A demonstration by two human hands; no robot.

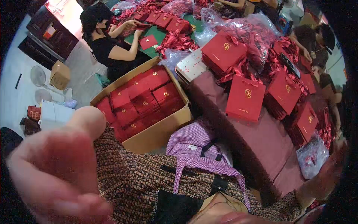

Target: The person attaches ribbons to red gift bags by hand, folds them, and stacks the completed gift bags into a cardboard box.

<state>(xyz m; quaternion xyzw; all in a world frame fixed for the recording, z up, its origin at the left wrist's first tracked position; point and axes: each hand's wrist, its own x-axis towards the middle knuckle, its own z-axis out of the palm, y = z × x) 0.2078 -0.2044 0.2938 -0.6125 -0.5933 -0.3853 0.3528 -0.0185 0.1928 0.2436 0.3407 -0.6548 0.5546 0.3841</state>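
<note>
My left hand (56, 168) looms large and blurred at the lower left, close to the camera. Its fingers curl loosely away from the palm, and nothing shows in them. At the right edge is my right hand (337, 153), dark and smeared, its fingers not readable; the forearm reaches up beside a clear plastic bag (313, 156). Beyond my left wrist stands an open cardboard box (158, 128) packed with red gift bags (145, 102) bearing gold lettering. More red paper bags (246, 99) with ribbons stand in stacks on a maroon-covered table (261, 143).
A person in black (112, 48) handles red pieces at a green work surface (132, 39). Another person (317, 41) is at the far right. Plastic sacks of red ribbon (248, 31) crowd the back. A fan (38, 76) and a small carton (59, 74) stand left.
</note>
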